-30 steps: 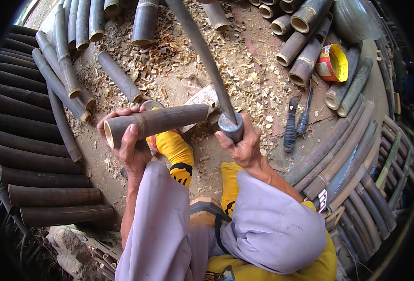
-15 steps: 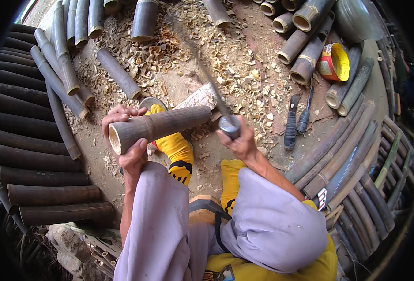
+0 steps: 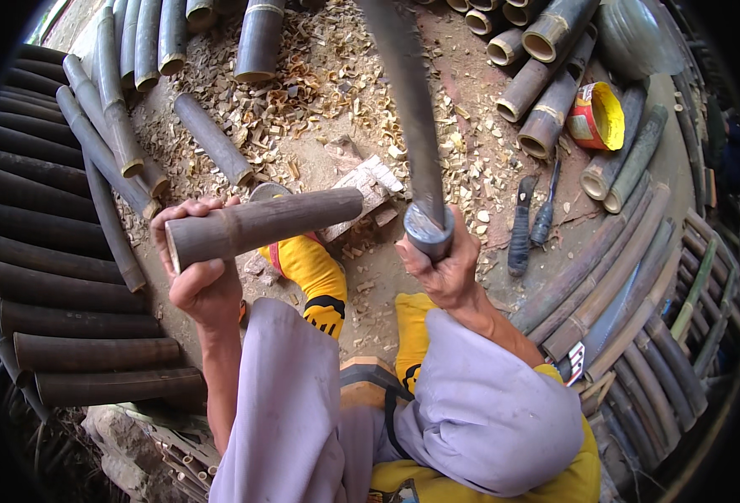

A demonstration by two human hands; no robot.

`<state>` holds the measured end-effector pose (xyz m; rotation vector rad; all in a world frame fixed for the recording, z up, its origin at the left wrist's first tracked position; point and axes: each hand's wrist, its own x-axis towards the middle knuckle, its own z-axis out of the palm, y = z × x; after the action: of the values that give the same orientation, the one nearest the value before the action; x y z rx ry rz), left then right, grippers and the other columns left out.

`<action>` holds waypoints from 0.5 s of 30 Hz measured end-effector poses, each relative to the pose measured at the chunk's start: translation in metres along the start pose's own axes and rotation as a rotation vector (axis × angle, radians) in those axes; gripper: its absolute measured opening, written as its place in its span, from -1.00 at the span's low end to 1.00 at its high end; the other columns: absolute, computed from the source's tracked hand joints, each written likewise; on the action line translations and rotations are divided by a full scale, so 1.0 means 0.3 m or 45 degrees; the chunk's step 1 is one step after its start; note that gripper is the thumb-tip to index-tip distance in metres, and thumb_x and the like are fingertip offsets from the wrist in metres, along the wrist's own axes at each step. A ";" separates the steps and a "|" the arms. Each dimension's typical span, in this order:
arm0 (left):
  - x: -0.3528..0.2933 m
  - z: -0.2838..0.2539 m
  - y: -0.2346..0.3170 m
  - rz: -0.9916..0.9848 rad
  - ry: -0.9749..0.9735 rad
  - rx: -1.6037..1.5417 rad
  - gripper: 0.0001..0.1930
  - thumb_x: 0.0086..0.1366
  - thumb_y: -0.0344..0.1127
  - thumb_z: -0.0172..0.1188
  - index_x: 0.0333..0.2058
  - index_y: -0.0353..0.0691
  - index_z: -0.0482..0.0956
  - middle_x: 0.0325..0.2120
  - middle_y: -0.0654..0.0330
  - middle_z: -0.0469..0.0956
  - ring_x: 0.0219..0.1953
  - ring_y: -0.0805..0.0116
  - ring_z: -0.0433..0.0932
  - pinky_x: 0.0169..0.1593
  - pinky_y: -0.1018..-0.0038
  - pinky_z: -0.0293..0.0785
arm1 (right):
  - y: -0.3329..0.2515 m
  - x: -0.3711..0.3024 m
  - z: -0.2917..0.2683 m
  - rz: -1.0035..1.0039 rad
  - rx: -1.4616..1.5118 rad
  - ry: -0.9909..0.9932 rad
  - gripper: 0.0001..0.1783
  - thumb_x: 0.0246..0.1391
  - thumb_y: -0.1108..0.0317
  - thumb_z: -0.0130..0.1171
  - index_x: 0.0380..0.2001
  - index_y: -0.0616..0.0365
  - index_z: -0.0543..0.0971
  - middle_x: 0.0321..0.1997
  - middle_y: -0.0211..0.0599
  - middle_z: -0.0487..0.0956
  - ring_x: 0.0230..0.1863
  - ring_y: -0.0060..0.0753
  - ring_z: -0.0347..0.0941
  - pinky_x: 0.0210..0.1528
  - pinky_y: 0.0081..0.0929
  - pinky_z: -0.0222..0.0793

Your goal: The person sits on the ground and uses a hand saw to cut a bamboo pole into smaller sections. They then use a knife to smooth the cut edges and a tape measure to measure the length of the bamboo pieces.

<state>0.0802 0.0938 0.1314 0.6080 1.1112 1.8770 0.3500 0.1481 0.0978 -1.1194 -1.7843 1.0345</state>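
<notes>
Bamboo tube [image 3: 269, 222], clasped in the left hand [image 3: 208, 293], shifts leftward, far end near the block [image 3: 372, 180], as the right hand [image 3: 452, 272], wrapped round the machete [image 3: 420, 126], swings it upright, leaving the two apart!

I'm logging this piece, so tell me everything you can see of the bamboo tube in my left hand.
The bamboo tube is a short, dull grey-brown length with a ring-like joint toward its left end, where a thin pale cut edge shows. It slants slightly, right end higher in the picture. Your left hand grips it near the left end, thumb on the near side, fingers on the far side.
</notes>
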 end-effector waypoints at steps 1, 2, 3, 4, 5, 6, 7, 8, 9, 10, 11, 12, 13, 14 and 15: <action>-0.002 -0.001 -0.003 -0.010 0.002 0.010 -0.31 -0.35 -0.44 0.00 -0.04 -0.16 0.32 -0.18 0.09 0.37 0.06 0.08 0.35 0.27 -0.15 0.09 | -0.004 -0.004 -0.001 0.004 0.048 0.024 -0.54 -0.05 0.18 0.36 -0.21 0.25 0.43 -0.50 -0.27 0.52 -0.51 -0.37 0.54 -0.48 -0.47 0.46; -0.005 -0.003 0.000 -0.015 0.005 0.027 -0.31 -0.35 -0.45 0.00 -0.04 -0.16 0.32 -0.17 0.09 0.37 0.06 0.09 0.35 0.27 -0.15 0.09 | -0.009 -0.008 0.001 0.007 0.103 0.048 -0.54 -0.05 0.19 0.37 -0.21 0.26 0.43 -0.47 -0.26 0.52 -0.50 -0.38 0.54 -0.48 -0.48 0.46; -0.007 -0.005 0.001 -0.021 0.007 0.044 -0.32 -0.34 -0.46 0.00 -0.04 -0.15 0.32 -0.17 0.10 0.37 0.06 0.09 0.35 0.27 -0.15 0.09 | -0.012 -0.015 0.005 0.010 0.159 0.071 -0.53 -0.06 0.20 0.37 -0.20 0.26 0.43 -0.45 -0.26 0.52 -0.49 -0.39 0.54 -0.47 -0.48 0.46; -0.011 -0.015 -0.014 -0.065 0.022 0.036 -0.32 -0.33 -0.48 0.00 -0.04 -0.14 0.31 -0.16 0.11 0.37 0.07 0.10 0.34 0.27 -0.15 0.09 | -0.003 -0.032 0.012 0.060 0.199 0.051 -0.53 -0.06 0.24 0.38 -0.19 0.29 0.43 -0.42 -0.25 0.53 -0.46 -0.40 0.56 -0.44 -0.49 0.48; -0.011 -0.005 -0.017 -0.071 0.027 0.040 -0.33 -0.33 -0.48 0.00 -0.04 -0.14 0.31 -0.15 0.12 0.36 0.07 0.10 0.34 0.28 -0.14 0.09 | 0.022 -0.046 0.028 0.038 0.194 0.068 -0.54 -0.05 0.23 0.37 -0.20 0.28 0.42 -0.42 -0.25 0.53 -0.46 -0.39 0.56 -0.45 -0.48 0.49; -0.020 0.000 -0.023 -0.080 0.039 0.044 -0.33 -0.33 -0.49 0.00 -0.04 -0.14 0.31 -0.15 0.12 0.36 0.08 0.10 0.33 0.28 -0.12 0.09 | 0.059 -0.066 0.060 0.021 0.189 0.079 -0.55 -0.04 0.23 0.36 -0.20 0.28 0.42 -0.42 -0.24 0.54 -0.46 -0.37 0.57 -0.45 -0.47 0.51; -0.028 0.005 -0.030 -0.091 0.050 0.047 -0.34 -0.32 -0.49 0.01 -0.05 -0.13 0.31 -0.14 0.13 0.36 0.08 0.10 0.33 0.28 -0.10 0.10 | 0.093 -0.068 0.077 0.023 0.068 0.026 -0.56 -0.01 0.20 0.32 -0.22 0.28 0.40 -0.45 -0.20 0.55 -0.47 -0.31 0.58 -0.47 -0.43 0.52; -0.033 -0.004 -0.037 -0.074 0.054 0.056 -0.33 -0.34 -0.49 0.02 -0.05 -0.14 0.31 -0.13 0.11 0.35 0.08 0.08 0.32 0.29 -0.03 0.12 | 0.127 -0.067 0.103 0.022 -0.042 -0.036 -0.57 0.03 0.18 0.29 -0.24 0.28 0.38 -0.48 -0.16 0.56 -0.48 -0.25 0.59 -0.49 -0.39 0.54; -0.033 0.010 -0.038 -0.049 -0.023 0.041 -0.33 -0.34 -0.49 0.02 -0.06 -0.14 0.31 -0.14 0.10 0.36 0.08 0.07 0.32 0.29 -0.02 0.12 | 0.247 -0.103 0.137 0.354 -0.152 -0.337 -0.54 0.07 0.10 0.23 -0.26 0.29 0.35 -0.56 -0.07 0.55 -0.51 -0.16 0.60 -0.50 -0.31 0.55; -0.033 0.012 -0.046 -0.016 -0.088 0.026 -0.33 -0.35 -0.48 0.02 -0.06 -0.14 0.31 -0.14 0.10 0.36 0.07 0.06 0.32 0.28 0.00 0.13 | 0.257 -0.093 0.131 0.346 -0.182 -0.320 -0.52 0.08 0.08 0.22 -0.27 0.31 0.35 -0.58 -0.03 0.54 -0.52 -0.14 0.59 -0.51 -0.30 0.54; -0.038 0.016 -0.046 0.011 -0.149 0.027 -0.33 -0.35 -0.48 0.02 -0.06 -0.14 0.32 -0.14 0.09 0.36 0.07 0.05 0.32 0.28 0.02 0.14 | 0.246 -0.083 0.128 0.347 -0.199 -0.306 -0.51 0.08 0.06 0.21 -0.27 0.32 0.36 -0.61 0.01 0.53 -0.53 -0.12 0.59 -0.51 -0.30 0.53; -0.038 0.032 -0.040 0.014 -0.100 0.111 -0.31 -0.37 -0.48 0.01 -0.05 -0.15 0.31 -0.16 0.08 0.37 0.06 0.04 0.33 0.27 0.03 0.14 | 0.232 -0.072 0.116 0.444 -0.169 -0.365 -0.51 0.08 0.06 0.22 -0.27 0.32 0.36 -0.59 0.00 0.54 -0.52 -0.13 0.59 -0.50 -0.30 0.52; -0.034 0.033 -0.032 0.006 -0.085 0.114 -0.31 -0.37 -0.49 0.02 -0.05 -0.15 0.31 -0.16 0.08 0.37 0.06 0.04 0.33 0.27 0.04 0.13 | 0.213 -0.059 0.095 0.541 -0.138 -0.424 -0.52 0.07 0.06 0.22 -0.26 0.31 0.37 -0.57 -0.01 0.55 -0.52 -0.14 0.59 -0.50 -0.31 0.51; -0.028 0.027 -0.036 -0.009 -0.072 0.109 -0.31 -0.37 -0.49 0.02 -0.05 -0.15 0.31 -0.16 0.09 0.37 0.06 0.05 0.33 0.28 0.05 0.13 | 0.181 -0.040 0.077 0.644 -0.115 -0.479 -0.52 0.07 0.06 0.23 -0.26 0.31 0.38 -0.55 -0.01 0.56 -0.51 -0.15 0.60 -0.50 -0.32 0.50; -0.028 0.024 -0.034 -0.018 -0.045 0.112 -0.31 -0.37 -0.49 0.02 -0.05 -0.16 0.31 -0.16 0.09 0.37 0.06 0.05 0.33 0.28 0.06 0.12 | 0.148 -0.028 0.066 0.503 -0.066 -0.382 -0.53 0.07 0.07 0.24 -0.25 0.29 0.39 -0.54 -0.05 0.56 -0.50 -0.17 0.60 -0.49 -0.33 0.49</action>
<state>0.0942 0.0923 0.1261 0.6784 1.1766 1.8059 0.3481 0.1482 0.0484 -1.4494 -1.8682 1.4601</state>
